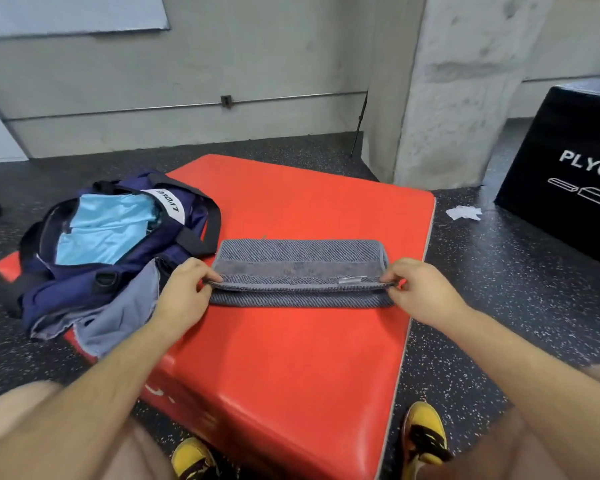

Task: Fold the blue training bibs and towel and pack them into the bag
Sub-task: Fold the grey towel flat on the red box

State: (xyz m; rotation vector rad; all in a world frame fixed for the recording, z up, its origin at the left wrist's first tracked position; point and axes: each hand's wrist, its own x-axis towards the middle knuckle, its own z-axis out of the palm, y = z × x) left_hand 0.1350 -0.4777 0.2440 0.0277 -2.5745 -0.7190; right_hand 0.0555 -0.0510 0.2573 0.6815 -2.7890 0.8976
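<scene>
A grey striped towel (300, 259) lies folded into a long band on the red padded box (291, 358). My left hand (184, 292) pinches the near left corner of its top layer. My right hand (421, 289) pinches the near right corner, and that layer is lifted slightly off the layer below. To the left, a navy bag (125, 268) lies open on the box's edge, with light blue bibs (108, 230) folded inside it. The bag's grey lining flap hangs out toward my left forearm.
A black plyo box (568, 168) stands at the right on the speckled dark floor, with a crumpled white scrap (463, 213) beside it. A concrete pillar (465, 91) rises behind the red box. My yellow shoes (425, 434) sit at the box's near edge.
</scene>
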